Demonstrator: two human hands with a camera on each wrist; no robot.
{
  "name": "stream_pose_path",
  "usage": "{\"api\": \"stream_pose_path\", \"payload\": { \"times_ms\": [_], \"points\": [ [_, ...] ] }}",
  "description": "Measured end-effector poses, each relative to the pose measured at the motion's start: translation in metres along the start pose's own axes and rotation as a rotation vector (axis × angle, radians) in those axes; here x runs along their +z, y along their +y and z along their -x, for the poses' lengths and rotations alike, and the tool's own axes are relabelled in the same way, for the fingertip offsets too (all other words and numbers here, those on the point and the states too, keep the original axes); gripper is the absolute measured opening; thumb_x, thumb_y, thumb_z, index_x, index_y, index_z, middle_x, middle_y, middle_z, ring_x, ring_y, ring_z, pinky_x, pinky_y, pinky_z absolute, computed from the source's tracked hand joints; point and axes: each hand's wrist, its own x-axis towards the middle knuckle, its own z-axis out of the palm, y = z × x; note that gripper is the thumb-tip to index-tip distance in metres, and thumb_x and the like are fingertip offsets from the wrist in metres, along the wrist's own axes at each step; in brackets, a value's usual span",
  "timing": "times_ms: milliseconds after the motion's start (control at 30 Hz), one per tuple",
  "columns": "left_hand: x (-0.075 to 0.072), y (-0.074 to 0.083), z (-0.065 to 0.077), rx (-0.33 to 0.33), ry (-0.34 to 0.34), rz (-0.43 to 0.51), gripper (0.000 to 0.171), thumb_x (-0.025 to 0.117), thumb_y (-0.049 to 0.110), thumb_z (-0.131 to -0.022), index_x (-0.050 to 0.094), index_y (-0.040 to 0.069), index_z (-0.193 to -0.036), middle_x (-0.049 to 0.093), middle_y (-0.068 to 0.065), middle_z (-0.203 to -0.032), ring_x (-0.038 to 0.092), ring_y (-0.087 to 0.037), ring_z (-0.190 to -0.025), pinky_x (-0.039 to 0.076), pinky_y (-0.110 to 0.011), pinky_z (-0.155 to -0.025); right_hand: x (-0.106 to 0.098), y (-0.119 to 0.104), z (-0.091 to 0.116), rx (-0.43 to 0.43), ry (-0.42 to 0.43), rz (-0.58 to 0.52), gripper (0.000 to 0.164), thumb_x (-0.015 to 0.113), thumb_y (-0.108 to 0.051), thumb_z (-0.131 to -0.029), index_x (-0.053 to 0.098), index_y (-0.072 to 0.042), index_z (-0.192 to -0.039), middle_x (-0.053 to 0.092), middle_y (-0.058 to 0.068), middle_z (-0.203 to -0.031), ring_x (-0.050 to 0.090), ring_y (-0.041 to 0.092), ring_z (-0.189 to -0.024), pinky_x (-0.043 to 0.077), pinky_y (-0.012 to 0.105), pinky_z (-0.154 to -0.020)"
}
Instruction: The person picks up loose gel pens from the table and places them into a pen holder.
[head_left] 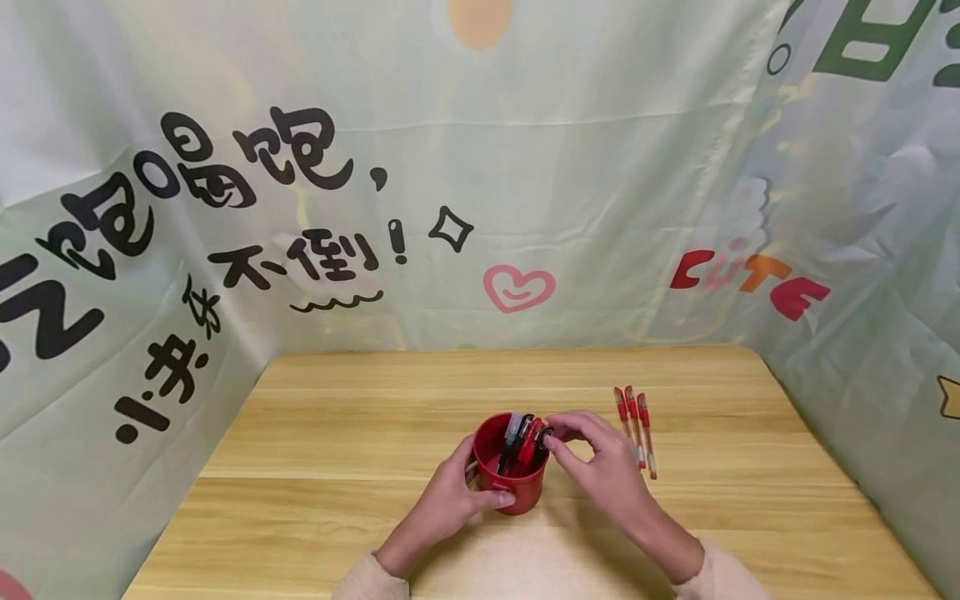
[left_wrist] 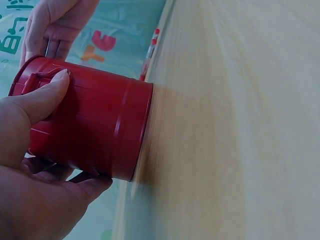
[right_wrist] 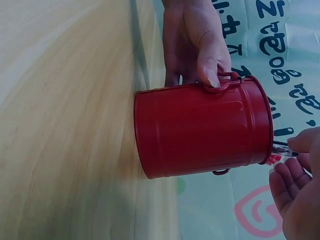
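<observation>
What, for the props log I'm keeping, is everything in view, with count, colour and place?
Pot: 1, red, standing on the table
Pens in pot: several (overlapping, exact count unclear), mostly black and red, leaning together
Loose pens: 3, clear and red, lying right of the pot
Table: 1, light wood, under the pot
Backdrop: 1 or more sheets, pale green, behind and beside the table
Lettering: several characters, black, backdrop's left
Heart print: 1, pink, backdrop's centre
CUTE print: 1, multicoloured, backdrop's right
Left grip: 1, bare, holding the pot
Right grip: 1, bare, pinching a pen's end at the rim
Sleeves: 2, cream, at the wrists
</observation>
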Motion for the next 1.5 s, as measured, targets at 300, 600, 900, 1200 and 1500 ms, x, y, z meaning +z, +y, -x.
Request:
{"api": "stream_pose_path", "payload": {
  "times_ms": [300, 600, 900, 1200, 1500],
  "points": [
    [0.001, 0.0, 0.001, 0.002, 0.01, -0.009, 0.094, 0.091, 0.027, -0.08, 0.039, 0.03, -0.158, 0.052, 0.001, -0.157, 0.047, -0.031, -0.149, 0.039, -0.054, -0.123, -0.013, 0.008, -0.007, 0.074, 0.064, -0.01, 0.029, 0.079, 0.006, -0.086, 0.076, -0.009, -0.111, 0.078, 0.008, -0.101, 0.07, 0.004, -0.089, 0.057, 0.009, -0.084],
    [0.001, 0.0, 0.0, 0.009, 0.001, -0.011, 0.091, 0.091, 0.028, -0.08, 0.04, 0.032, -0.156, 0.052, 0.004, -0.155, 0.048, -0.029, -0.148, 0.04, -0.055, -0.123, -0.039, 0.034, -0.023, 0.248, 0.04, 0.114, 0.022, 0.075, -0.009, -0.095, 0.074, -0.005, -0.116, 0.077, 0.007, -0.101, 0.062, -0.006, -0.084, 0.052, 0.008, -0.07],
    [0.001, 0.002, 0.0, 0.004, 0.004, -0.013, 0.092, 0.091, 0.027, -0.08, 0.04, 0.031, -0.156, 0.052, 0.003, -0.156, 0.047, -0.031, -0.148, 0.04, -0.056, -0.122, -0.058, 0.063, -0.031, 0.349, 0.049, 0.181, 0.025, 0.072, -0.016, -0.098, 0.073, -0.005, -0.121, 0.077, 0.012, -0.106, 0.058, -0.012, -0.085, 0.049, 0.003, -0.073],
    [0.001, 0.002, 0.001, 0.004, 0.003, -0.017, 0.091, 0.091, 0.028, -0.08, 0.04, 0.031, -0.156, 0.051, 0.004, -0.156, 0.047, -0.03, -0.148, 0.04, -0.057, -0.122, -0.07, 0.089, -0.035, 0.422, 0.022, 0.263, 0.03, 0.07, -0.016, -0.099, 0.071, -0.004, -0.126, 0.077, 0.016, -0.11, 0.051, -0.02, -0.085, 0.046, 0.0, -0.073],
    [0.001, 0.001, 0.001, 0.006, 0.006, -0.019, 0.091, 0.091, 0.027, -0.081, 0.04, 0.031, -0.156, 0.052, 0.004, -0.156, 0.048, -0.03, -0.148, 0.04, -0.055, -0.122, -0.081, 0.106, -0.038, 0.471, -0.03, 0.33, 0.033, 0.068, -0.016, -0.098, 0.069, 0.0, -0.127, 0.076, 0.021, -0.109, 0.072, 0.026, -0.094, 0.048, 0.004, -0.069]
  ]
}}
